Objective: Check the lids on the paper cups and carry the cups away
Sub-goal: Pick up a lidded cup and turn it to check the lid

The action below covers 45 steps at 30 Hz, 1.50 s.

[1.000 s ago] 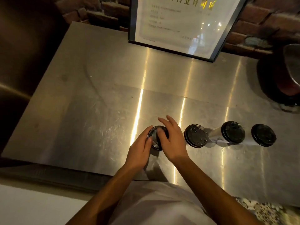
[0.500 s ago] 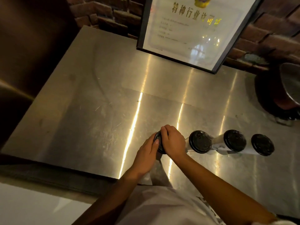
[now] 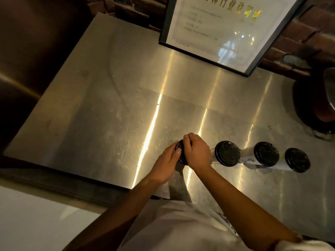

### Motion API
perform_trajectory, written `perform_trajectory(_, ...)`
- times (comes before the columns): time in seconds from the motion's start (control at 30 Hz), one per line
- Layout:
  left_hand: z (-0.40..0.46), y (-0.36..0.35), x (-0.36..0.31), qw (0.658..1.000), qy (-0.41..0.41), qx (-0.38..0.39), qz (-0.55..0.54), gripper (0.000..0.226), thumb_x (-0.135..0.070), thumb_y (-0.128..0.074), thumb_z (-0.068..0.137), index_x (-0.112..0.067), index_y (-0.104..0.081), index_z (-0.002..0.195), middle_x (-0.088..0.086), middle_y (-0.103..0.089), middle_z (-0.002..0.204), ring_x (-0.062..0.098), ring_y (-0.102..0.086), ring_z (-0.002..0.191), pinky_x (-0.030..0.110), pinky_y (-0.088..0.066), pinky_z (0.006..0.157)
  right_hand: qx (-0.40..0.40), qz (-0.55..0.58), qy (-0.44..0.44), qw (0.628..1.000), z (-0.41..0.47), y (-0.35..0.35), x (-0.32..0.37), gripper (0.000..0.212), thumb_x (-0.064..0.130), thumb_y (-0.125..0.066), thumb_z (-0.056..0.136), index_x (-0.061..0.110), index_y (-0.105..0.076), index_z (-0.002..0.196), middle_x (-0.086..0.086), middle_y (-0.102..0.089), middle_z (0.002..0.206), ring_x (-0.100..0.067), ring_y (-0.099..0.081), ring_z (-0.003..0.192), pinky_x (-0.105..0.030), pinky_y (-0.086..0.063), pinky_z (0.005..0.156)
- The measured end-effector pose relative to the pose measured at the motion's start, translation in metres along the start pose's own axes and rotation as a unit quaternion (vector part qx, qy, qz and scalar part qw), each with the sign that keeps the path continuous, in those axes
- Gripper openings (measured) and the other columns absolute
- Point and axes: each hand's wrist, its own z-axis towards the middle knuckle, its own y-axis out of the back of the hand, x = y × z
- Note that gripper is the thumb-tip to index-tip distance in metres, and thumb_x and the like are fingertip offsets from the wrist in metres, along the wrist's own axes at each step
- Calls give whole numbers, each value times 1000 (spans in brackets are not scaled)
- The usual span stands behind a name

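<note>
While we are leaning over the steel counter point(image 3: 101, 109), our right hand point(image 3: 196, 153) is curling its fingers point(image 3: 187, 142) down over the leftmost black lid point(image 3: 179, 151), our left hand point(image 3: 165, 164) fingertips point(image 3: 178, 151) pressing its near rim; three lidded cups point(image 3: 227, 153) are standing just right of our fingers.

Dim warm light, glare streaks, wide-angle distortion

You have one head view, close above the steel counter point(image 3: 101, 113), looking steeply down; dim light perhaps hides its far edges.
</note>
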Motion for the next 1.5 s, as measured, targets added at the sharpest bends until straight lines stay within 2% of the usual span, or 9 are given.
perform_trajectory(0.4,-5,0,-7,999,15,0,-33,41,-48,-35,107,-41,-46,146,-10,-62,136,8,-61,121,34,-55,100,82,-44,-40,995,-1,13,6,50,61,-35,102,21,-56,123,-8,-63,117,-30,-66,99,-45,-51,88)
perform_trajectory(0.67,-7,0,-3,995,61,2,-74,60,-72,-34,95,-44,-45,147,-5,-62,139,16,-64,121,41,-56,100,114,-24,-77,990,-4,21,11,66,73,-43,89,25,-51,135,-6,-64,129,-28,-65,108,-50,-51,99)
perform_trajectory(0.83,-18,14,-23,999,28,3,-15,40,-59,-33,104,-49,-54,137,-5,-67,122,19,-66,111,34,-56,95,120,134,-96,979,-13,60,16,40,49,-66,91,24,-61,121,3,-67,112,-18,-64,100,-25,-52,77)
perform_trajectory(0.9,-22,27,-39,995,-46,-39,79,34,-43,-41,106,-41,-59,135,-13,-60,136,10,-54,126,21,-44,98,109,240,-120,957,-19,85,17,26,43,-66,94,25,-65,114,5,-68,110,-17,-65,104,-24,-52,78)
perform_trajectory(0.97,-25,41,-58,980,-104,-83,146,32,-39,-46,105,-37,-62,133,-19,-51,143,2,-41,130,14,-34,97,122,345,-152,918,-28,111,21,23,39,-62,98,24,-67,114,-1,-67,115,-26,-66,111,-39,-61,85)
perform_trajectory(1.03,-30,51,-78,983,-116,-84,114,30,-39,-46,105,-36,-64,129,-16,-56,139,5,-47,126,11,-42,90,132,422,-150,884,-37,134,27,32,42,-60,97,18,-66,118,-8,-65,121,-33,-65,115,-50,-64,84)
perform_trajectory(1.13,-38,49,-106,994,-100,-50,22,28,-31,-47,105,-28,-63,128,-6,-64,121,11,-62,111,13,-52,70,130,495,-136,848,-52,155,35,46,47,-52,86,16,-67,116,-14,-61,127,-34,-62,112,-31,-60,60)
perform_trajectory(1.33,-53,22,-128,988,-125,-89,19,28,-40,-55,98,-24,-56,121,-2,-64,119,19,-66,107,15,-54,62,69,555,-142,817,-68,160,22,37,43,-49,101,15,-66,119,-9,-70,112,-26,-68,102,-23,-54,54)
perform_trajectory(1.5,-75,-14,-145,972,-175,-158,3,41,-53,-57,83,-26,-56,114,-14,-62,108,15,-66,103,17,-56,67,156,582,-134,786,-83,173,-3,64,47,-62,84,32,-48,145,-12,-59,132,-35,-66,116,-59,-61,87)
